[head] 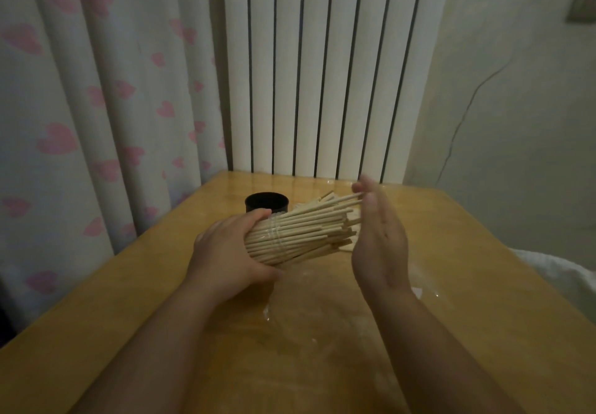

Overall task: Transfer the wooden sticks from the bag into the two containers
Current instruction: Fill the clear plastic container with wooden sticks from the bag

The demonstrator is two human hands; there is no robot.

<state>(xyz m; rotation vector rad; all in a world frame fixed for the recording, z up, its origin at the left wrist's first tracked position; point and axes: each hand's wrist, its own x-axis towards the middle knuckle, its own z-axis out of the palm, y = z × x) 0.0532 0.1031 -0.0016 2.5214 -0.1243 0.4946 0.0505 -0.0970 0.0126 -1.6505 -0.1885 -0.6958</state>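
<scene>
One bundle of wooden sticks [300, 236] was gripped in the left hand [225, 252], uneven tips touched by the flat, relaxed right hand [380, 246]; gentle taps were probably called for, tbh.

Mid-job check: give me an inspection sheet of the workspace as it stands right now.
Surface: wooden table, glossy in patches.
Job's things: bundle of wooden sticks tied with a clear band and held above the table; black round container upright behind it; second container not seen.
Clutter: clear plastic film lying on the table, possibly the bag.
Grippers: left hand grips the bundle's near end; right hand is flat and open against the stick tips.
Cables: thin dark line on the right wall; cable or crack, cannot tell.
Surroundings: white radiator, heart-patterned curtain, white cloth at the right edge.
</scene>
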